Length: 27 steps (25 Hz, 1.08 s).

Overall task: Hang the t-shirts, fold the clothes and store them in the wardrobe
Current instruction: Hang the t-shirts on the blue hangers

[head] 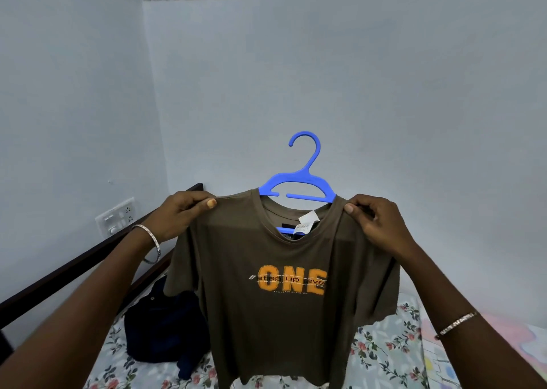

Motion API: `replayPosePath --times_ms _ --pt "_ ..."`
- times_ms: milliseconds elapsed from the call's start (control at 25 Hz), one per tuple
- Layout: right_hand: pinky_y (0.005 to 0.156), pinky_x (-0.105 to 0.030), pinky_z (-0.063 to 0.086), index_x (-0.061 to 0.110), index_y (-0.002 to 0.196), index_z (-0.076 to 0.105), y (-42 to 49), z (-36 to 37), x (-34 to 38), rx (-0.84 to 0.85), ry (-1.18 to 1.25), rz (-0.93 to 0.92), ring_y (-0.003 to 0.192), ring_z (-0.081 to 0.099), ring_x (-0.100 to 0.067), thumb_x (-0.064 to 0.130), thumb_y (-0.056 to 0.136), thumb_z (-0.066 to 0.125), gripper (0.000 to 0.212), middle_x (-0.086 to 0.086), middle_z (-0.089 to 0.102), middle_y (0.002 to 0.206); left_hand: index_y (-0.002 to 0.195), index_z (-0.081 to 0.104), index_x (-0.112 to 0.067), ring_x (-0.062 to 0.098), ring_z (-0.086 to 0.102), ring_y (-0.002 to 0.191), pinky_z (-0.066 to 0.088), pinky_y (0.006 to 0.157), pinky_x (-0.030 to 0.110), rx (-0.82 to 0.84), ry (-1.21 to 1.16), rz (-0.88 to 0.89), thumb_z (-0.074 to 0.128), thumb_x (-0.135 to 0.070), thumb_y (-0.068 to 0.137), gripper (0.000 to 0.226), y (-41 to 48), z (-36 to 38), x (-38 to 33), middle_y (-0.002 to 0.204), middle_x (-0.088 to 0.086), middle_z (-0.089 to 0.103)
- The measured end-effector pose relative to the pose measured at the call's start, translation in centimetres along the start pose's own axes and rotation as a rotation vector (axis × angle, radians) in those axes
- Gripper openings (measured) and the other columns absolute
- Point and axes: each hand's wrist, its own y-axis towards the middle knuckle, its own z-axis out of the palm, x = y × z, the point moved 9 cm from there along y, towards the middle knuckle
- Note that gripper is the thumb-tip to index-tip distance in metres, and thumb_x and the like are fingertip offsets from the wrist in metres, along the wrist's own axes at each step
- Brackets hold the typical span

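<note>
A brown t-shirt (275, 323) with orange "ONE" lettering hangs in front of me, held up over the bed. A blue plastic hanger (299, 178) sits inside its neck, hook pointing up, its arms hidden in the shoulders. My left hand (180, 214) pinches the shirt's left shoulder between thumb and fingers. My right hand (376, 220) pinches the right shoulder the same way. A white label (307, 221) shows inside the collar.
A bed with a floral sheet (381, 356) lies below. A dark navy garment (162, 326) is heaped on it at the left. A dark wooden bed frame (74, 267) runs along the left wall, with a switchboard (117, 215) above it.
</note>
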Motion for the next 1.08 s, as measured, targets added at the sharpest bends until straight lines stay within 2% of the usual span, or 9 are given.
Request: replayPosePath --times_ms 80,240,360,480,640,720,880,960,1080 --pt "0.078 -0.043 0.054 0.033 0.084 0.068 -0.6 -0.8 -0.2 -0.012 0.008 -0.001 0.083 0.066 -0.01 0.046 0.089 0.053 0.02 0.015 0.07 0.081 0.113 0.074 -0.025 0.005 0.066 0.105 0.052 0.095 0.03 -0.053 -0.02 -0.017 0.051 -0.038 0.099 0.03 0.1 0.5 -0.9 0.108 -0.01 0.074" --pt "0.078 -0.044 0.055 0.031 0.085 0.069 -1.8 -1.7 -0.5 -0.006 0.009 0.009 0.084 0.067 -0.01 0.048 0.089 0.053 0.023 0.015 0.071 0.082 0.108 0.07 -0.033 0.007 0.064 0.092 0.051 0.079 0.035 -0.235 0.468 0.173 0.038 -0.062 0.096 0.045 0.1 2.0 -6.5 0.099 -0.014 0.072" --pt "0.078 -0.045 0.054 0.029 0.085 0.069 -2.6 -2.2 0.0 0.02 0.032 0.002 0.083 0.067 -0.011 0.044 0.09 0.055 0.022 0.014 0.071 0.081 0.106 0.065 -0.025 0.018 0.062 0.079 0.044 0.067 0.034 -0.218 0.665 0.216 0.036 -0.059 0.096 0.046 0.5 5.9 -10.2 0.085 -0.008 0.068" --pt "0.077 -0.045 0.054 0.027 0.084 0.07 -3.5 -3.9 0.4 0.04 0.043 -0.013 0.082 0.067 -0.014 0.045 0.091 0.054 0.025 0.01 0.071 0.08 0.103 0.062 -0.021 0.024 0.058 0.075 0.045 0.062 0.036 -0.242 0.615 0.141 0.04 -0.047 0.102 0.035 0.4 7.3 -11.5 0.079 -0.007 0.062" --pt "0.077 -0.044 0.054 0.029 0.087 0.07 -4.7 -5.7 0.6 0.077 0.03 -0.057 0.083 0.067 -0.012 0.051 0.091 0.05 0.031 0.011 0.071 0.082 0.099 0.068 -0.024 0.009 0.049 0.061 0.036 0.056 0.032 -0.194 0.483 0.169 0.028 -0.057 0.098 0.051 -0.1 8.4 -14.1 0.062 -0.014 0.051" --pt "0.077 -0.045 0.054 0.03 0.087 0.07 -5.5 -5.9 0.8 0.094 0.037 -0.065 0.083 0.067 -0.013 0.054 0.09 0.048 0.033 0.012 0.071 0.082 0.099 0.068 -0.029 0.008 0.052 0.062 0.044 0.059 0.037 -0.164 0.437 0.173 0.022 -0.065 0.098 0.059 -0.9 8.8 -15.1 0.064 -0.012 0.056" --pt "0.077 -0.046 0.054 0.028 0.086 0.071 -7.0 -5.9 0.9 0.122 0.09 -0.068 0.082 0.066 -0.014 0.046 0.092 0.054 0.025 0.011 0.071 0.082 0.098 0.061 -0.034 0.011 0.058 0.07 0.049 0.063 0.036 -0.163 0.549 0.07 0.017 -0.083 0.083 0.067 -3.7 8.2 -14.6 0.075 -0.006 0.062" --pt "0.077 -0.046 0.053 0.027 0.086 0.073 -7.5 -5.9 1.4 0.132 0.139 -0.077 0.081 0.066 -0.016 0.037 0.096 0.059 0.019 0.009 0.072 0.081 0.086 0.055 -0.029 0.011 0.056 0.065 0.045 0.058 0.033 -0.161 0.639 0.043 0.017 -0.091 0.075 0.073 -5.3 7.8 -14.5 0.067 -0.006 0.057" --pt "0.079 -0.038 0.053 0.028 0.096 0.075 -8.1 -5.9 2.8 0.199 0.205 -0.123 0.085 0.067 -0.013 0.031 0.095 0.067 0.009 0.012 0.073 0.089 0.079 0.052 -0.025 0.007 0.051 0.058 0.035 0.052 0.03 -0.183 0.625 0.057 0.024 -0.085 0.079 0.067 -7.5 6.8 -15.1 0.058 -0.006 0.051"
